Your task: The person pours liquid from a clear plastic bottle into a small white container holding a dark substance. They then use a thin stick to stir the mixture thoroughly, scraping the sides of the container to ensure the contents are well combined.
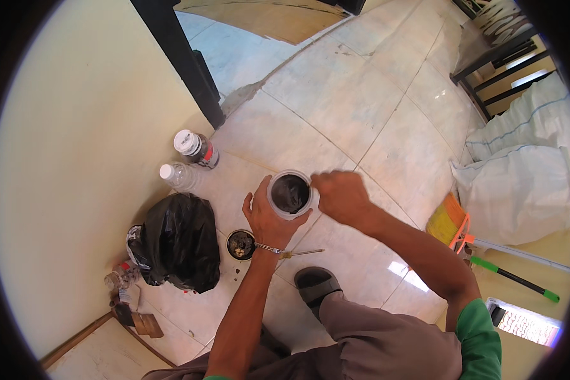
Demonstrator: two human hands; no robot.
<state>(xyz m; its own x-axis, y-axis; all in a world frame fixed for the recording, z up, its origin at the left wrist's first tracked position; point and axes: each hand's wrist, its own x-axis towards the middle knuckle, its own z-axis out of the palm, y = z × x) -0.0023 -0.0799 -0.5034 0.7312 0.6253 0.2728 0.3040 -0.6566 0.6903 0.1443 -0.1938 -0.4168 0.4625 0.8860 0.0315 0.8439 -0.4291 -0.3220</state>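
Gripping: we are holding a translucent cup (289, 172) of dark contents, left hand (273, 223) wrapped around it, above the tiled floor (304, 142). Right hand (343, 195): hovering curled beside the rim; whether holding anything, we cannot tell. Lower: black plastic bag (180, 244).

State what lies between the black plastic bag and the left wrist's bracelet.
A round container holding dark and pale matter sits between the black plastic bag and the bracelet, in the head view.
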